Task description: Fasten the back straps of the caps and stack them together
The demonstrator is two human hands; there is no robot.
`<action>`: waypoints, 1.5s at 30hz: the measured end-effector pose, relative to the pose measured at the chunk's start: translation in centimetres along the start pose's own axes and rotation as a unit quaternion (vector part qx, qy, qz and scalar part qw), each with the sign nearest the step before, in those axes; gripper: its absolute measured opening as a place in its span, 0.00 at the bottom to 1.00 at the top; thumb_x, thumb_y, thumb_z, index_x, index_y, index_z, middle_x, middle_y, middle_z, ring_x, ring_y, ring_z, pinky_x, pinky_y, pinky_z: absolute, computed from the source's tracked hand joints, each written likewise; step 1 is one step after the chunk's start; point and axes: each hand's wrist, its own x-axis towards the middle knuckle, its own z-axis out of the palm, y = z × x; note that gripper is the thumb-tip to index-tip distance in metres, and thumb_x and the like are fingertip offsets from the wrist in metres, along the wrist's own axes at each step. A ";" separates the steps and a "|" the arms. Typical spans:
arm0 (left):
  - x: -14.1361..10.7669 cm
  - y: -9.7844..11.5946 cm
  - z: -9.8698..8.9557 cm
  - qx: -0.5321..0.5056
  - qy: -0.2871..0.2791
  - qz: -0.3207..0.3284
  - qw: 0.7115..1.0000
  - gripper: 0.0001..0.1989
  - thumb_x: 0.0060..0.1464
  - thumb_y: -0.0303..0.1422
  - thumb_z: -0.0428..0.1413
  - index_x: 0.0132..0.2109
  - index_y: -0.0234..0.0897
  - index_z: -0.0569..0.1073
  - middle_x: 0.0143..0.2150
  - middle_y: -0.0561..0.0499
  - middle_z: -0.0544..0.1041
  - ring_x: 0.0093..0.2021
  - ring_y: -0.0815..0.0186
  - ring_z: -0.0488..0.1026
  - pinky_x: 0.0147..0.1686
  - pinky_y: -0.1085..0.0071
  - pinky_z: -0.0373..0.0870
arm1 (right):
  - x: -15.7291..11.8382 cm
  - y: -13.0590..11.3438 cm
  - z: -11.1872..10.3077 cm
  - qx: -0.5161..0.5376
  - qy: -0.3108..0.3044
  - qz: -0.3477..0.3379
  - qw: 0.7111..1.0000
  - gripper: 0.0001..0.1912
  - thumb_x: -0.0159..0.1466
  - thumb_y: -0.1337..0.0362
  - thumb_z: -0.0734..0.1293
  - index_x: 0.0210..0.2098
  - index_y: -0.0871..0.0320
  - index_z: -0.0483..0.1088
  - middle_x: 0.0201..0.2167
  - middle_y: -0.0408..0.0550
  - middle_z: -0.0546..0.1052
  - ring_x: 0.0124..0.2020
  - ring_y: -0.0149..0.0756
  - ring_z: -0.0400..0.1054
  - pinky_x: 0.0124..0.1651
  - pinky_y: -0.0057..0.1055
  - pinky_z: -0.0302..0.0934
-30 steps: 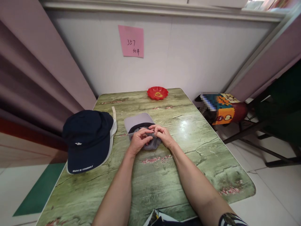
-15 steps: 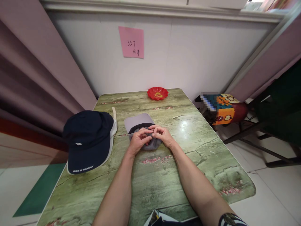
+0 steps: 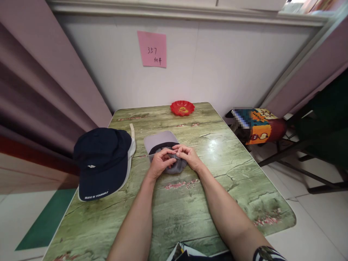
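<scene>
A grey cap lies on the table in front of me, its lilac-grey brim pointing away and its dark inner band showing. My left hand has its fingers bent in a pinch at the cap's near part. Close beside it, my right hand pinches the same area with thumb and forefinger, the fingertips of both almost meeting. What exactly lies between the fingertips is too small to make out. To the left sits a navy cap with a pale edge and white lettering on its brim.
A red scalloped dish stands at the far edge of the green wood-pattern table. A pink note is stuck on the white wall behind. Right of the table are a stool with a colourful cover and a dark folding chair frame.
My right thumb and fingertips have shifted very slightly at the grey cap. Otherwise both hands and both caps stay in place.
</scene>
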 end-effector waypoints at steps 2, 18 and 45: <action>0.0 0.1 0.0 -0.002 -0.004 -0.003 1.000 0.15 0.44 0.33 0.67 0.40 0.34 0.76 0.34 0.53 0.75 0.22 0.74 0.69 0.20 0.77 0.69 | 0.0 0.0 0.0 -0.002 0.001 0.001 1.000 0.12 0.56 0.56 0.73 0.24 0.56 0.71 0.46 0.48 0.76 0.49 0.40 0.69 0.58 0.39 0.58; 0.0 0.0 -0.4 -0.017 0.079 -0.001 0.997 0.16 0.47 0.34 0.66 0.43 0.34 0.76 0.20 0.57 0.72 0.19 0.73 0.66 0.23 0.76 0.65 | -0.2 -0.3 1.0 -0.178 0.042 -0.093 0.979 0.24 0.59 0.49 0.71 0.52 0.51 0.70 0.50 0.48 0.76 0.52 0.42 0.70 0.57 0.39 0.62; 0.5 -1.0 -0.2 0.002 0.163 0.054 0.985 0.11 0.47 0.35 0.65 0.33 0.33 0.75 0.47 0.45 0.74 0.25 0.73 0.72 0.19 0.76 0.70 | -0.1 0.0 1.5 -0.365 0.092 -0.164 0.912 0.13 0.61 0.56 0.71 0.45 0.50 0.77 0.40 0.47 0.81 0.42 0.41 0.73 0.54 0.41 0.61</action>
